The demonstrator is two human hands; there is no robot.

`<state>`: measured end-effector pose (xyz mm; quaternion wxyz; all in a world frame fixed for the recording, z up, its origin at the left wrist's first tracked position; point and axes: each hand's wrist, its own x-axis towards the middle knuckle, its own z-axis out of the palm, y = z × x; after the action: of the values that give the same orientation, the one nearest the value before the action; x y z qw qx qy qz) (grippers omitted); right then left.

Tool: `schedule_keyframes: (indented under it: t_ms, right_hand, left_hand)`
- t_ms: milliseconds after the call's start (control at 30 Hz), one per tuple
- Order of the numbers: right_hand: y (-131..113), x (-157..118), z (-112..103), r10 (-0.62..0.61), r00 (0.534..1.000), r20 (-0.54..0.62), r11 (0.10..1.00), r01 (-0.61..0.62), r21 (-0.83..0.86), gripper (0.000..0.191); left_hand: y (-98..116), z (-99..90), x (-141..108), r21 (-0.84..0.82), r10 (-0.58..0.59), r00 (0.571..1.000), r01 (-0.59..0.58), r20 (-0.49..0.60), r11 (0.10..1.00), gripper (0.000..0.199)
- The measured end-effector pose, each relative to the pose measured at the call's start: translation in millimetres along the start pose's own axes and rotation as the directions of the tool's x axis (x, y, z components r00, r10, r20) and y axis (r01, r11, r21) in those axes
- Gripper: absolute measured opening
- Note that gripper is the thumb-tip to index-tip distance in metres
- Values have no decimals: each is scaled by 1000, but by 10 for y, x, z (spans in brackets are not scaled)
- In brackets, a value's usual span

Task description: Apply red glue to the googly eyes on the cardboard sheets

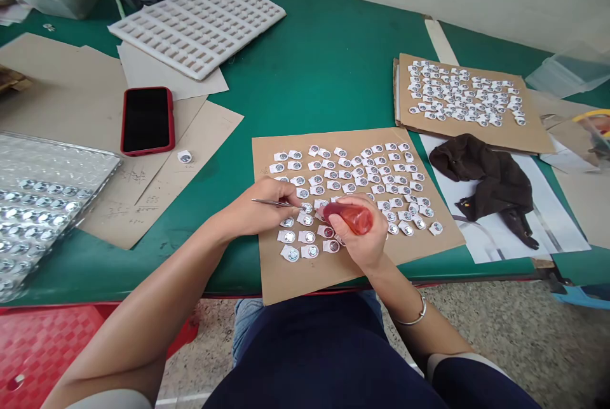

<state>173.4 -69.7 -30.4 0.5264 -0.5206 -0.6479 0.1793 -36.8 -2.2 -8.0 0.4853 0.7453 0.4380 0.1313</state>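
Note:
A brown cardboard sheet [286, 282] lies at the table's front edge, bearing several rows of small white tabs with round silvery pieces [290, 253]. Over its left part, my left hand [260, 206] is closed on thin metal tweezers [271, 203], whose tip is beside one of the pieces. My right hand [365, 237] wraps round a small red squeeze bottle [355, 218], tilted with its nozzle pointing left, close to the tweezers' tip. The bottle and hand hide some of the pieces beneath them.
A phone [147, 121] and a single tab [184, 156] lie on papers at left, near a plastic tray [42, 218] of round pieces. A white slotted tray [200, 25] is behind. At right are a second filled cardboard [476, 133] and a dark cloth [495, 180].

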Motion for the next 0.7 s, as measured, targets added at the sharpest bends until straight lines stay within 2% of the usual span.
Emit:
schedule_keyframes:
  t_ms: [700]
  right_hand:
    - [11,1,2,-27,1000,12,999,27,21,25]
  left_hand:
    - [-10,-2,15,-10,-8,1000,8,9,1000,12]
